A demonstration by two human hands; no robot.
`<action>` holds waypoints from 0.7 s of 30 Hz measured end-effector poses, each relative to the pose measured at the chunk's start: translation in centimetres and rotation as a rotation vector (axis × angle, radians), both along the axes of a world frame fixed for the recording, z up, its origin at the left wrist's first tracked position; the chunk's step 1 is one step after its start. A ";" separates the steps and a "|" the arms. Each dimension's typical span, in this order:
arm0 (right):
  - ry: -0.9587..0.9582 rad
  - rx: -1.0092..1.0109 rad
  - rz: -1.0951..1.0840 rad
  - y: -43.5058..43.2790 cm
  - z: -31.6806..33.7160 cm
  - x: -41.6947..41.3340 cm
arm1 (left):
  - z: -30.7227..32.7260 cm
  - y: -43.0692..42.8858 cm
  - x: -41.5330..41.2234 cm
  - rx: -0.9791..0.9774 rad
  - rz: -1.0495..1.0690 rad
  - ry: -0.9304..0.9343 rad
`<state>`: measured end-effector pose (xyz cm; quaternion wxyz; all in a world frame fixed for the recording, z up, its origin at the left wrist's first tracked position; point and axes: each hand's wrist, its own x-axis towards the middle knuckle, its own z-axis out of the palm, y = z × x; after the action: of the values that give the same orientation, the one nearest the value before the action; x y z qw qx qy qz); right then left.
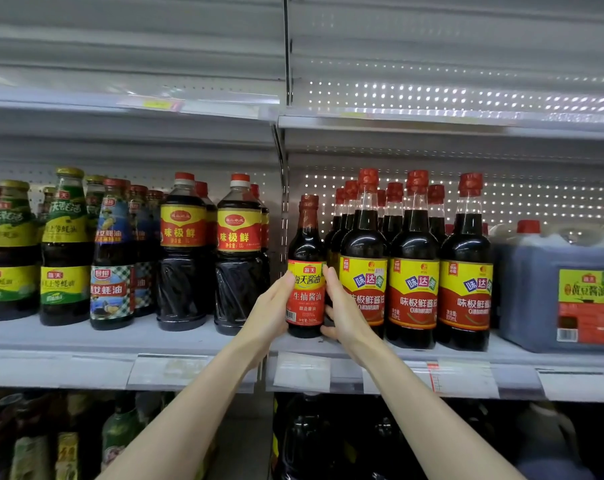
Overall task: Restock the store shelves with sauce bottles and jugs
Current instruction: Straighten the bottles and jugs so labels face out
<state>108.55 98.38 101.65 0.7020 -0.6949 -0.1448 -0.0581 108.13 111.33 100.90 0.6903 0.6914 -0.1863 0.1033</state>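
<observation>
Standing upright at the left end of the right-hand shelf (pixel 501 351) bay, the small soy sauce bottle (pixel 306 237) with the red cap and red-and-yellow label is clasped from both sides. The left hand (pixel 271 311) presses against the label's left edge, its fingers (pixel 287 279) wrapped close to the glass, with most of them hidden behind the bottle. The right hand (pixel 343 306) mirrors it on the right edge, thumb lying up along the label and its fingers (pixel 329 331) curling round near the base. Both hands are closed snugly on the bottle. Its base sits at shelf level; whether it rests there or is just lifted I cannot tell.

Just beside it on the right stands a row of taller bottles (pixel 414 271) with yellow-and-red labels, and beyond them a large blue-grey jug (pixel 529 292). Left of the upright post are two ribbed dark bottles (pixel 239 271), then green-labelled oyster sauce bottles (pixel 64 247). Price tags (pixel 302 372) line the shelf edge.
</observation>
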 end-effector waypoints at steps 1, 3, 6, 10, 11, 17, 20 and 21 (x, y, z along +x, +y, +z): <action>-0.006 -0.005 0.002 0.0 0.0 0.1 | 0.0 0.0 0.0 0.004 -0.002 0.001; -0.005 0.000 0.002 0.1 -0.1 0.4 | 0.0 -0.1 0.1 0.002 -0.002 0.002; -0.024 -0.006 -0.007 0.4 -0.3 0.8 | 0.0 -0.2 0.6 -0.001 -0.001 0.010; -0.042 -0.002 -0.004 0.6 -0.5 1.3 | -0.2 -0.2 1.4 0.009 -0.003 0.013; -0.046 -0.003 -0.003 0.6 -0.5 1.5 | -0.2 -0.2 1.4 0.014 -0.008 0.011; -0.064 -0.014 0.002 0.5 -0.9 1.9 | -0.2 -0.4 1.6 -0.017 -0.021 0.024; -0.067 -0.009 0.006 0.5 -0.9 2.0 | -0.4 -0.4 1.7 0.003 -0.009 0.029; -0.068 -0.007 0.007 0.5 -0.9 2.1 | -0.3 -0.4 1.4 -0.005 0.006 0.053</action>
<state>110.63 98.92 100.79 0.6943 -0.6945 -0.1712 -0.0788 109.53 110.89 100.62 0.6963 0.6929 -0.1655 0.0873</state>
